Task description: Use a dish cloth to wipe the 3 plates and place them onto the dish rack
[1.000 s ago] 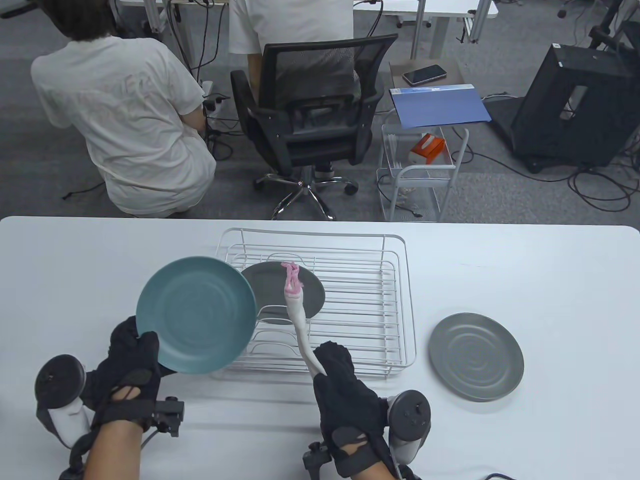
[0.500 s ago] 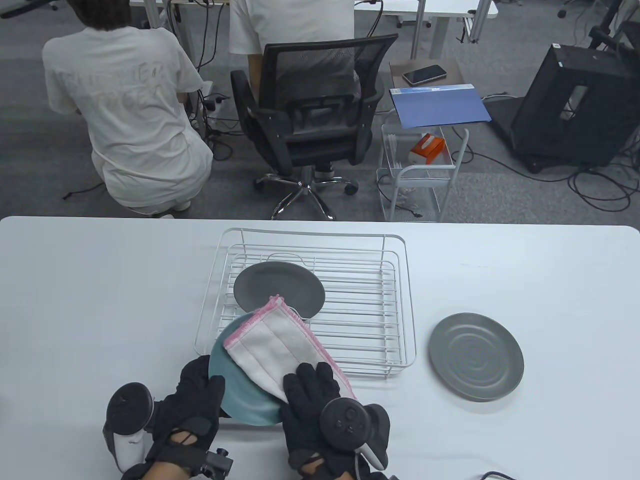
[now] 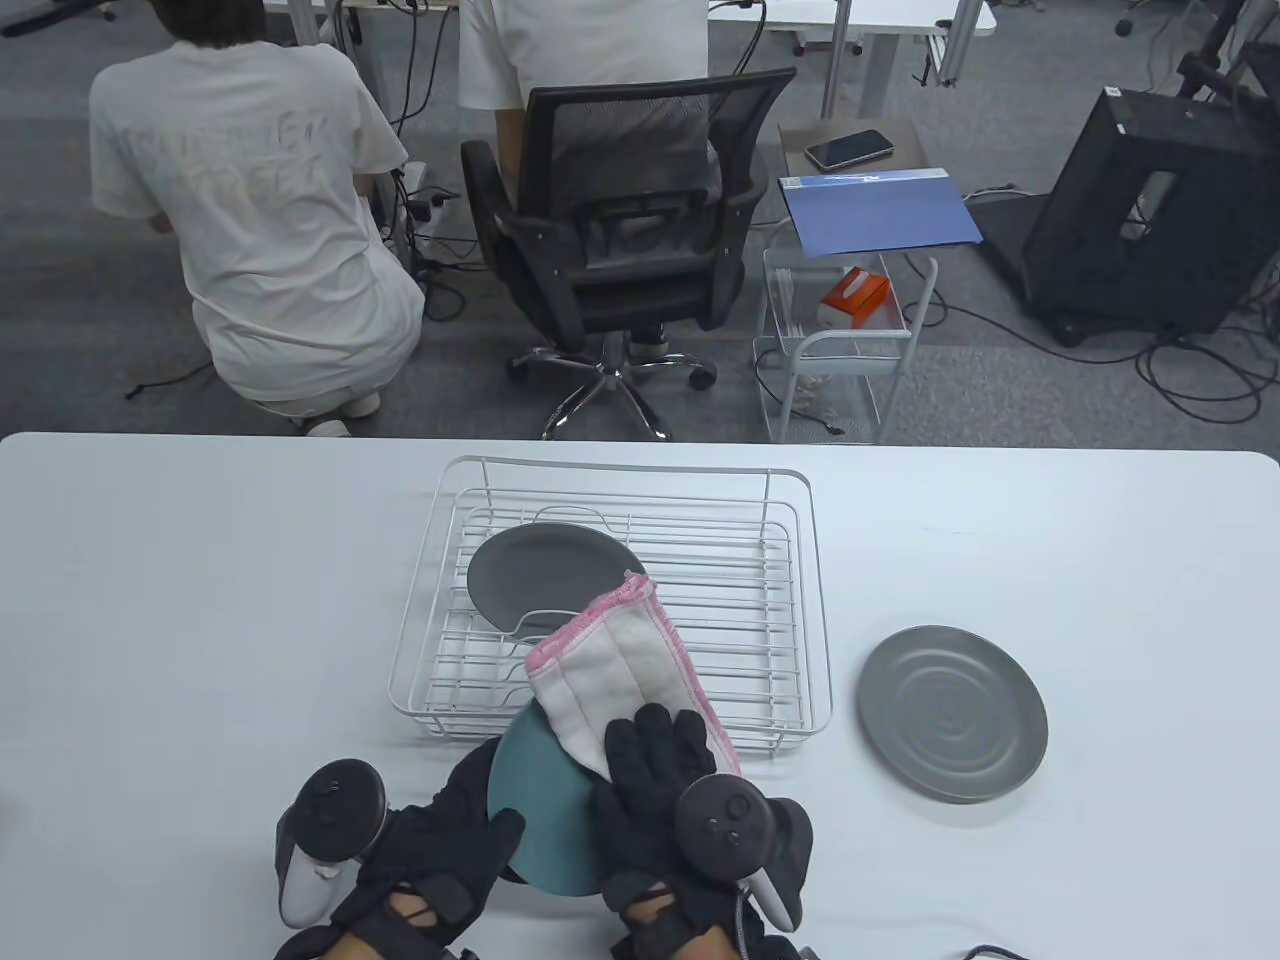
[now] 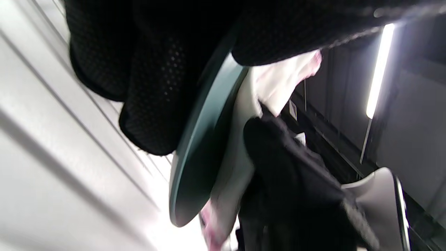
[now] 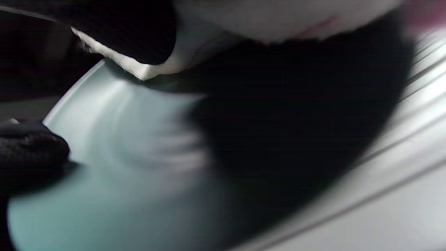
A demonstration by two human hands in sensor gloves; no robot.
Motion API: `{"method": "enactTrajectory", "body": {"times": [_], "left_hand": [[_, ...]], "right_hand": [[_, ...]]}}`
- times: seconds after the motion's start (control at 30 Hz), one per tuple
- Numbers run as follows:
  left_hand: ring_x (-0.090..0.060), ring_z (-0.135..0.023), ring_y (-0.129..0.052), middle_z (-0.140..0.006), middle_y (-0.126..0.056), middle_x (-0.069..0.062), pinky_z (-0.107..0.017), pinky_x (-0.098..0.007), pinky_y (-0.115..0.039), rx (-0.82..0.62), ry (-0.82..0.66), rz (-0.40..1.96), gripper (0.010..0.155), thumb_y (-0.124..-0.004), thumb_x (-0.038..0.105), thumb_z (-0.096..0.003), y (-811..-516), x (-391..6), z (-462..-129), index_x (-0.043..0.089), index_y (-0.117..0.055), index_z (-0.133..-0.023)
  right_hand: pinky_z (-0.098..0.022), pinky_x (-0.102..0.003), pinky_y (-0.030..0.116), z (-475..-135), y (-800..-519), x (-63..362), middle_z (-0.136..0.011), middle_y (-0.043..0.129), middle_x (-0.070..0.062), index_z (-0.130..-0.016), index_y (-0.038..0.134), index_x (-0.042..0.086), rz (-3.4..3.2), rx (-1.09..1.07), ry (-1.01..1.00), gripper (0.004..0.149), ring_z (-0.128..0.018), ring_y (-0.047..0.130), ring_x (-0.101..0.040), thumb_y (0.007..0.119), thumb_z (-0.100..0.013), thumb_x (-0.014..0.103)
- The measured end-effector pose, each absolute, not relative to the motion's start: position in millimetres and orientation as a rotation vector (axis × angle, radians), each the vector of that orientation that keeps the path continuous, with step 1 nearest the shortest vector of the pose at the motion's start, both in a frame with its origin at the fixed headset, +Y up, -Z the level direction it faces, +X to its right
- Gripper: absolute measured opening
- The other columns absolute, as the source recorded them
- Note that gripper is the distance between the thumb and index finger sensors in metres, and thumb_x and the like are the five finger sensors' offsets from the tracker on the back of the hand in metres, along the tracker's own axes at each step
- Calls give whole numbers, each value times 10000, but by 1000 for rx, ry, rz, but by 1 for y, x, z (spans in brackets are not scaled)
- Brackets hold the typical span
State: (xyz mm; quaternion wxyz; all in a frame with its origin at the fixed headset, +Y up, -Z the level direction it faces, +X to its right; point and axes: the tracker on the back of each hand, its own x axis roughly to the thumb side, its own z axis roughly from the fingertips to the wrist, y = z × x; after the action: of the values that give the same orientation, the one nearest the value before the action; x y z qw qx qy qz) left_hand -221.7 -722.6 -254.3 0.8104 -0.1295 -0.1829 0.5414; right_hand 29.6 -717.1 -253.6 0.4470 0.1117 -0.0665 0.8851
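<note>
Over the white table (image 3: 200, 600), left hand (image 3: 440, 850) grips the teal plate (image 3: 545, 830), now nearer; right hand (image 3: 665, 790) presses cloth (image 3: 625, 680) flat.

Both gloved hands sit close together at the near edge of the table view, each with a tracker strapped to its back. The left hand (image 3: 455, 835) is turned on its side, thumb up, with its fingers curled around the rim of what it grips. The right hand (image 3: 655, 800) lies palm down just beside it, its 4 fingers (image 3: 650, 745) stretched forward and pressing flat. Both wrist views are blurred.
</note>
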Motion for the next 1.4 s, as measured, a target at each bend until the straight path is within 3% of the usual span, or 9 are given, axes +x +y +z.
{"method": "enactTrajectory", "body": {"times": [0.2,0.37,0.53,0.73,0.97,1.4], "left_hand": [[-290,-531,-1140,-1015,-787,-133,-510,-484,-860,-300,-429,1117,646,-750,286,-556,-726,-212,-252,215,-368,-1071],[-292,-537,-1138,-1021,-790,-115,-517,-485,-855,-236,-401,1101,639,-746,286,-555,-724,-218,-252,228,-378,-1074],[-297,-570,-1125,-1036,-783,-85,-541,-493,-839,-136,-351,1132,634,-745,287,-554,-720,-232,-254,270,-385,-1077],[-314,-595,-1112,-1045,-777,-71,-556,-503,-824,-14,-301,1158,626,-746,292,-558,-712,-248,-254,296,-394,-1076],[-321,-553,-1122,-1025,-791,-105,-524,-507,-837,-4,-310,1108,628,-758,293,-549,-710,-249,-255,244,-410,-1070],[-318,-553,-1122,-1032,-773,-125,-525,-506,-839,-207,-397,1113,645,-748,288,-551,-723,-228,-257,218,-379,-1076]], "right_hand": [[-636,-528,249,-249,-714,15,-1020,342,-96,-977,591,144,1989,503,-152,556,-895,171,-320,734,-485,360],[-644,-493,268,-248,-717,0,-1031,426,-100,-967,650,137,1766,643,16,543,-915,227,-293,727,-487,377],[-649,-497,313,-248,-725,-9,-1024,503,-133,-967,665,111,1565,656,260,540,-915,298,-282,719,-498,375],[-650,-518,355,-255,-732,-2,-1015,533,-154,-965,673,94,1645,589,357,541,-912,339,-302,716,-506,378],[-638,-535,368,-259,-736,16,-1005,529,-157,-962,669,92,1843,377,273,540,-904,335,-332,714,-507,379],[-626,-527,272,-256,-725,38,-1016,408,-130,-978,616,115,1951,187,-15,553,-884,216,-293,713,-501,376]]}}
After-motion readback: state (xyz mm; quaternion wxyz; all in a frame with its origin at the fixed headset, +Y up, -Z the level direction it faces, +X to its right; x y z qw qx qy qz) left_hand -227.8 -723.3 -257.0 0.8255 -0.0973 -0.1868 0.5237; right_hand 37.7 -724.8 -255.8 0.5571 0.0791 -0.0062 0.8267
